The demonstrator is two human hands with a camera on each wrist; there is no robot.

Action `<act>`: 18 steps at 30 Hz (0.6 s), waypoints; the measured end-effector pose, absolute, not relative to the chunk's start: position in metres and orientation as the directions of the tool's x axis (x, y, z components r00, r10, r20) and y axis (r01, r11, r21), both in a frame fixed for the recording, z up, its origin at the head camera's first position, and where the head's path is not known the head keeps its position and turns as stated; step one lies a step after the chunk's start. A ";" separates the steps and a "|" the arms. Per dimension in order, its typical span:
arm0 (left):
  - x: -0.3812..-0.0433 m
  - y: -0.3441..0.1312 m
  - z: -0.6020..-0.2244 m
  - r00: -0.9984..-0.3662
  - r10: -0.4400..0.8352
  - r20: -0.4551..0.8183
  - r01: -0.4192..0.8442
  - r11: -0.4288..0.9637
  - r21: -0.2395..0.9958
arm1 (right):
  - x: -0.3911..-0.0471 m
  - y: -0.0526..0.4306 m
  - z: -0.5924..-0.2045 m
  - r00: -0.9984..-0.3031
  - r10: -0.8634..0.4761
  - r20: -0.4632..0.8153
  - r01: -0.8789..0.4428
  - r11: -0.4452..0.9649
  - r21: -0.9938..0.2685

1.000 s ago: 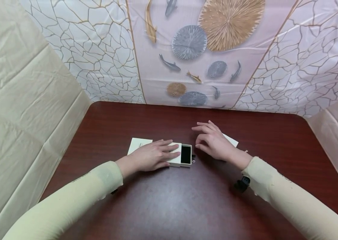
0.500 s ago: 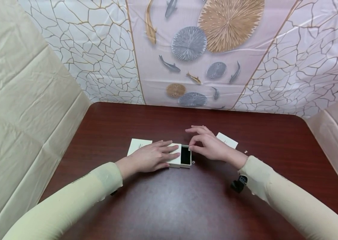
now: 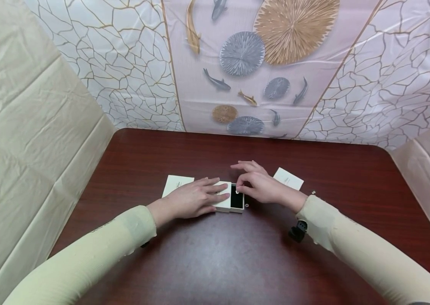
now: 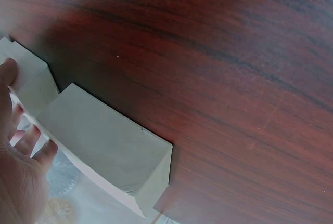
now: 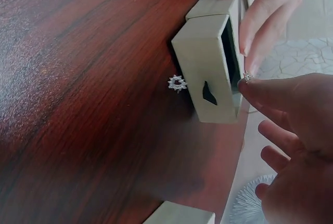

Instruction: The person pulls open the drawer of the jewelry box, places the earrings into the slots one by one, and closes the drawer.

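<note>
A cream sliding box has its drawer (image 3: 237, 202) partly pulled out on the right, showing a black lining. My left hand (image 3: 190, 199) rests on the box's sleeve (image 3: 222, 206) with fingers spread and straight; in the left wrist view its thumb lies against the near side. Over the drawer's opening, my right hand (image 3: 260, 184) pinches a small sparkling silver jewelry piece (image 5: 247, 76) between thumb and forefinger. A similar star-shaped silver piece (image 5: 177, 83) lies on the table beside the drawer's end, which has a dark mark, tab or slot.
Left of the sliding box stands another cream box (image 3: 174, 184), partly behind my left hand. A third cream box (image 3: 288, 178) sits beyond my right wrist. Near that wrist lies another tiny shiny piece (image 3: 313, 192). Patterned cloth hangs behind the dark red table (image 3: 215, 267).
My right hand has moved left and slightly down, bringing its pinching fingertips over the drawer. More of the right-hand box shows. My left hand has stayed on the sleeve.
</note>
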State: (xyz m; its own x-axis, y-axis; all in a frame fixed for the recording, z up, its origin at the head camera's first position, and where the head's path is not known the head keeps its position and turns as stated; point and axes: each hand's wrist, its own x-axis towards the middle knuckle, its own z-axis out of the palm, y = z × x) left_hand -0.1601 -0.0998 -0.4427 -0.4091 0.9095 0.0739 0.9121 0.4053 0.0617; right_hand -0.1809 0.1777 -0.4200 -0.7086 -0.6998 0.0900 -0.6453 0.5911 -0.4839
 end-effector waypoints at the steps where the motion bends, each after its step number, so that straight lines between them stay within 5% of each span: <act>1: -0.160 -0.100 -0.443 -0.410 0.909 0.074 0.912 0.406 0.065 | -0.181 0.177 -0.421 -0.705 -0.704 0.088 -0.651 0.592 -0.474; 18: -0.160 -0.101 -0.444 -0.420 0.906 0.061 0.907 0.416 0.064 | -0.183 0.171 -0.430 -0.663 -0.742 0.102 -0.710 0.579 -0.400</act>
State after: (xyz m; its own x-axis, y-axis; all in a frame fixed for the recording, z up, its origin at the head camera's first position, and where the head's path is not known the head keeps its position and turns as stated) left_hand -0.1604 -0.1011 -0.4444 -0.4197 0.9056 0.0611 0.9071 0.4161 0.0637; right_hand -0.1832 0.1707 -0.4301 -0.6625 -0.7421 0.1016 -0.7102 0.5793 -0.4000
